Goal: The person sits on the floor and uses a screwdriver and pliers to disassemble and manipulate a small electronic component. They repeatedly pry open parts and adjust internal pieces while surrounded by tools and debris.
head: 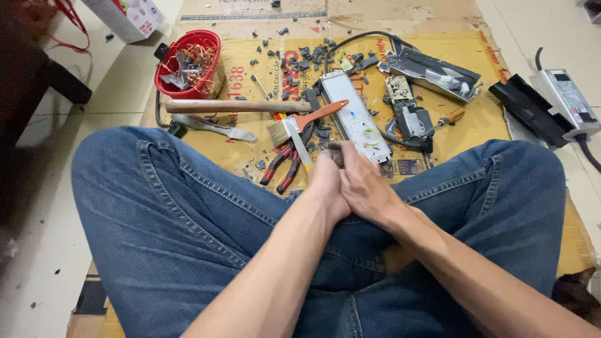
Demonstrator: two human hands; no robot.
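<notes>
I see a small dark piece [334,146] pinched between my two hands above the lap, just beside the white metal casing [354,117]. My left hand [325,183] and right hand [363,181] press together, fingers curled tight on it. Red-handled pliers [283,165], a paintbrush [300,125] and a hammer [238,106] lie on the cardboard [250,69] beyond.

Even, soft indoor light fills the scene, bright and without hard shadows; only faint shade gathers beneath the clasped left hand [327,181] and right hand [363,188]. Both hands show slight motion blur at the fingertips, while the flattened yellow cardboard sheet [250,62] beyond them stays sharp. Far left of the hands, a dark blurred shape dims the frame's edge, and wide-lens distortion bends the corners.
</notes>
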